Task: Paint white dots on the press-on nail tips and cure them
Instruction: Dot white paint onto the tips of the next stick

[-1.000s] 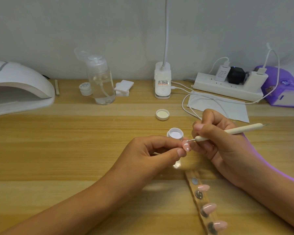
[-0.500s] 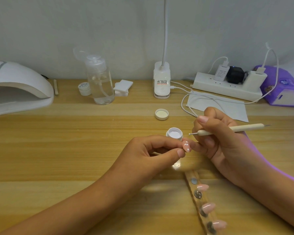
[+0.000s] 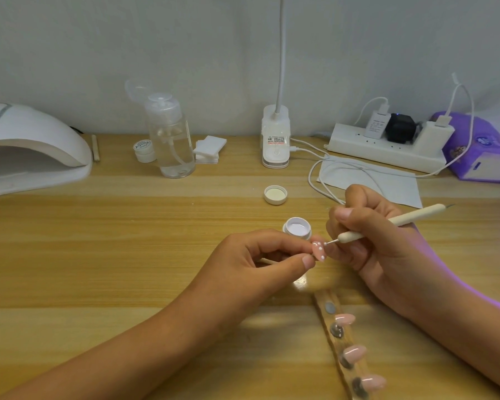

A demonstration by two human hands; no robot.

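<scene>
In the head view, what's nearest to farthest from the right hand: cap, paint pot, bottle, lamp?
1. paint pot, beside the right hand
2. cap, behind it
3. bottle, back left
4. lamp, far left

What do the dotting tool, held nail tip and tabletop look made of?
dotting tool: matte cream handle, likely plastic; thin grey tip glints, probably metal.
nail tip: glossy pink, likely plastic, white dots on it.
tabletop: light wood grain, low sheen; solid wood or laminate, cannot tell.

Open pot [image 3: 297, 227] and cap [image 3: 275, 194] stand ahead.
</scene>
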